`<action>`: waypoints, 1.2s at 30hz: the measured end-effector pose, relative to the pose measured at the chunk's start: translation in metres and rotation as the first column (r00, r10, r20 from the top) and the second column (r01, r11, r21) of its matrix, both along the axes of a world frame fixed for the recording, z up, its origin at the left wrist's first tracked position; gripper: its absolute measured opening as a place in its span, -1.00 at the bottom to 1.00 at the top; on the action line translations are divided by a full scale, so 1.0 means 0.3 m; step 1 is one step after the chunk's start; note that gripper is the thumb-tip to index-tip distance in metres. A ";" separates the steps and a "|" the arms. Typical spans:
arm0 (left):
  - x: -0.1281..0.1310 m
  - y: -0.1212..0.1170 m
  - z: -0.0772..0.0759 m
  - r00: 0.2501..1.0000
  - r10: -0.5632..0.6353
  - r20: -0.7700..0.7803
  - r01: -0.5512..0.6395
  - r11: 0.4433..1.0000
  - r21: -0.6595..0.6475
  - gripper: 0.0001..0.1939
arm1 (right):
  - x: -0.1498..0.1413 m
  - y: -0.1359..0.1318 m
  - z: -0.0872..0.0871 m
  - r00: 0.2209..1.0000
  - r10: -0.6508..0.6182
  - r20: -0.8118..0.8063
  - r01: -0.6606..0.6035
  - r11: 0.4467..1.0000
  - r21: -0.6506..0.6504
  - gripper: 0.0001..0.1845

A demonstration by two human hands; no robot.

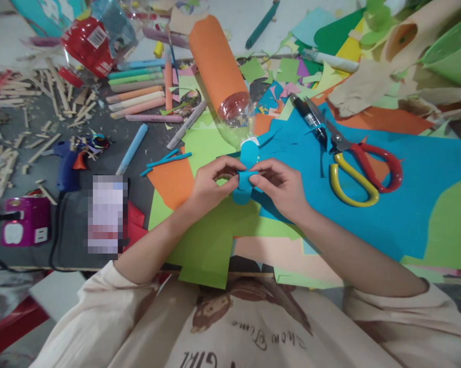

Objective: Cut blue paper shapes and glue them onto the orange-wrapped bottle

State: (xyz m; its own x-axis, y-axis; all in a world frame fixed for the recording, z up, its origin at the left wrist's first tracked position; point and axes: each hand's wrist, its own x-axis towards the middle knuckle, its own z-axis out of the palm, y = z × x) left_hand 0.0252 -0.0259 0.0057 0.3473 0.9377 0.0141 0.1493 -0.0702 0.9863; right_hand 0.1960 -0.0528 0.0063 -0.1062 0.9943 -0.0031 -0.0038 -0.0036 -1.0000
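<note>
Between my hands is a small blue paper piece [246, 180], pinched at its two sides by thumbs and fingertips. My left hand [218, 179] closes on its left edge, and my right hand [279, 183] on its right edge. Just beyond the fingertips lies a rounded blue paper piece [249, 153], near the white neck of a plastic bottle [238, 115]. Orange paper [218, 61] wraps most of that bottle, which lies on its side. Under my hands is light green paper [199, 235]. Thin rolled blue paper strips [167, 162] rest to the left.
Scissors [355, 168] with red and yellow handles lie on a large blue sheet [399, 220] at right, beside a black marker [310, 120]. At left are a blue glue gun [69, 171], a phone [106, 214], a purple box [26, 221], several markers [138, 94] and scattered wooden sticks [7, 168].
</note>
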 end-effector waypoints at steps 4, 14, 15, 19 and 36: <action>0.005 0.005 -0.011 0.999 0.053 0.005 -0.053 0.998 0.028 -0.76 | 0.000 0.000 0.002 0.998 0.034 -0.047 -0.034 0.999 0.004 -0.54; 0.009 0.003 -0.017 0.996 0.084 0.010 -0.085 0.991 0.100 -0.72 | -0.003 0.004 0.008 0.984 0.105 0.143 -0.100 0.994 -0.039 -0.53; 0.009 0.002 -0.017 0.998 0.064 0.011 -0.064 0.994 0.088 -0.74 | -0.002 0.005 0.009 0.982 0.112 0.154 -0.108 0.994 -0.034 -0.56; 0.013 0.002 -0.009 1.000 0.014 0.004 -0.014 0.999 0.052 -0.74 | 0.001 0.008 0.013 0.972 0.157 0.176 -0.156 0.988 -0.020 -0.65; 0.015 -0.004 -0.012 0.998 0.060 0.035 -0.058 0.996 -0.064 -0.59 | -0.002 0.008 0.021 0.958 0.195 0.209 -0.197 0.980 -0.009 -0.54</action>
State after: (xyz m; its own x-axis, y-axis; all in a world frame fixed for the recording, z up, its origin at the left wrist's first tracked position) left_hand 0.0297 -0.0270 0.0022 0.2913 0.9560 -0.0334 0.1147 -0.0003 0.9934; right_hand 0.1955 -0.0505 0.0127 -0.2971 0.9542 -0.0346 0.2041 0.0280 -0.9786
